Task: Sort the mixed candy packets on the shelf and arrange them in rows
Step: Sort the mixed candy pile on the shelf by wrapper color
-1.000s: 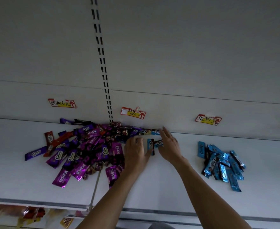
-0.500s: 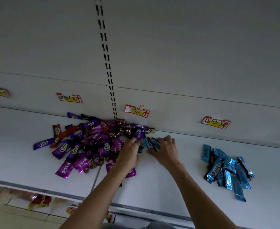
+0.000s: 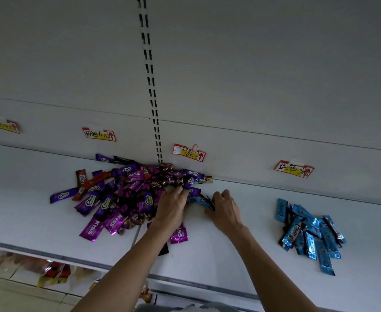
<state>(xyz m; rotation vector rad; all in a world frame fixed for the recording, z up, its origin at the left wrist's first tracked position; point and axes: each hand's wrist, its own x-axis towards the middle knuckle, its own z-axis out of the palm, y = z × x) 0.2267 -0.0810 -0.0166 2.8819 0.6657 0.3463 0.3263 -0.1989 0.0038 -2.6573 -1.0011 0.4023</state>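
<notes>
The left hand (image 3: 171, 208) buries its fingertips in the mixed pile (image 3: 126, 190), their grip unclear; the right hand (image 3: 224, 210) covers most of the blue packets (image 3: 200, 200) it holds; both forearms (image 3: 122, 278) are cut off at 6 o'clock; goods (image 3: 54, 273) at 7 o'clock are blurred.

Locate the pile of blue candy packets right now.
In the head view, the blue pile lies on the right side of the shelf, below the rightmost price tag, apart from the right hand and the mixed purple heap to its left.
</notes>
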